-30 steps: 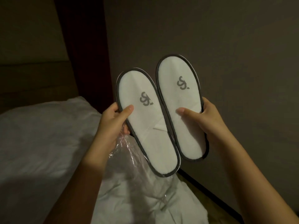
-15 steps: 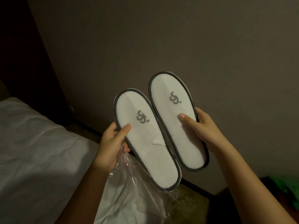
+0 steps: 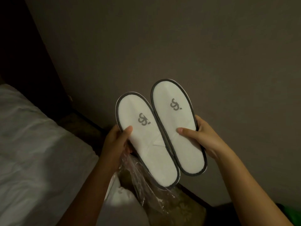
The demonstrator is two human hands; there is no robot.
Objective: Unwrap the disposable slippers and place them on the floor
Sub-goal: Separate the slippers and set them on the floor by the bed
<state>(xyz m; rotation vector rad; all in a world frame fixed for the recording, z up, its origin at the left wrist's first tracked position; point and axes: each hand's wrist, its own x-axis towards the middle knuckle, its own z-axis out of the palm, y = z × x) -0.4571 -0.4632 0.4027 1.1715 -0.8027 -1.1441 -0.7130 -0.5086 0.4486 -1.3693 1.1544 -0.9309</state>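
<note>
Two flat white disposable slippers with dark grey trim and a grey logo are held up side by side in front of the wall. My left hand (image 3: 116,144) grips the left slipper (image 3: 146,141) at its left edge, thumb on its face. That same hand also pinches the clear plastic wrapper (image 3: 146,190), which hangs crumpled below it. My right hand (image 3: 202,137) holds the right slipper (image 3: 177,126) from its right edge, thumb across the white face. The two slippers touch along their inner edges.
A bed with white bedding (image 3: 37,152) fills the left side. A plain dark wall (image 3: 179,46) stands behind the slippers, with a dark skirting (image 3: 193,196) at its foot. A patch of patterned floor (image 3: 182,209) shows below. Something green (image 3: 293,211) lies at the right edge.
The view has swung right and down: the bed has slid left and more wall and floor show. Both hands keep the same hold on the slippers, lower in frame.
</note>
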